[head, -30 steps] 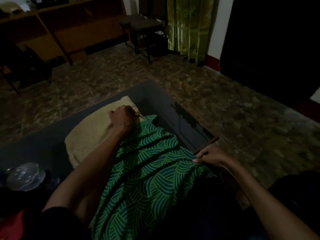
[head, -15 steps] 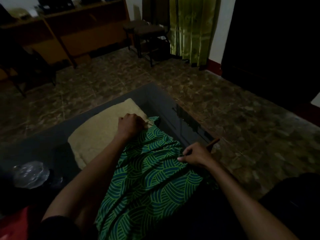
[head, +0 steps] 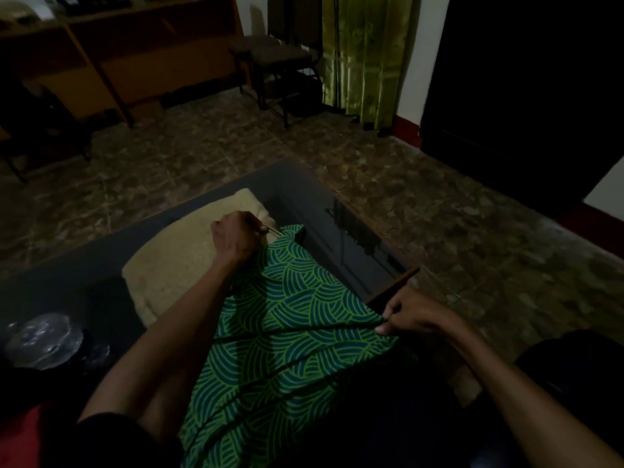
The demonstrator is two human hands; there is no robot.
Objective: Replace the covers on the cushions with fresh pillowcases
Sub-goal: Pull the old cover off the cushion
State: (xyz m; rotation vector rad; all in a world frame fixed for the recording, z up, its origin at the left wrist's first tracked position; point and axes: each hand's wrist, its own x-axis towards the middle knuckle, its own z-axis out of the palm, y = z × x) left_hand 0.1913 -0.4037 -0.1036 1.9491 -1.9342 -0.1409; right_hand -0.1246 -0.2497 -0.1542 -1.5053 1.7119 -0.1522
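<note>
A beige cushion [head: 175, 265] is seen lying on a dark glass-topped desk [head: 341, 228], its near half drawn into a green pillowcase [head: 287, 319] printed with curved leaf-like lines in lighter green over blue. The far half of the cushion is left bare, and the pillowcase is spread from its far opening back toward the person, where its lower part is lost in shadow over the desk's near edge.

The left hand [head: 236, 236] is held at the far opening of the pillowcase, on top of the cushion, with its fingers [head: 250, 224] curled into a fist; the fabric edge appears to be gripped there, though the contact itself is hidden beneath the hand. The right hand [head: 413, 312] is placed at the right side of the pillowcase, just beside the desk's wooden corner [head: 393, 287], and the cloth's edge is pinched between thumb and curled fingers. A taut crease is seen running across the pillowcase from that pinch.

A crumpled clear plastic bag [head: 42, 339] is seen on the left of the desk, well apart from the cushion. Beyond the desk, a mottled brown tiled floor [head: 439, 214] is visible, with a dark chair [head: 277, 59], a wooden shelf unit [head: 135, 55] and a green curtain [head: 368, 52] against the far wall.
</note>
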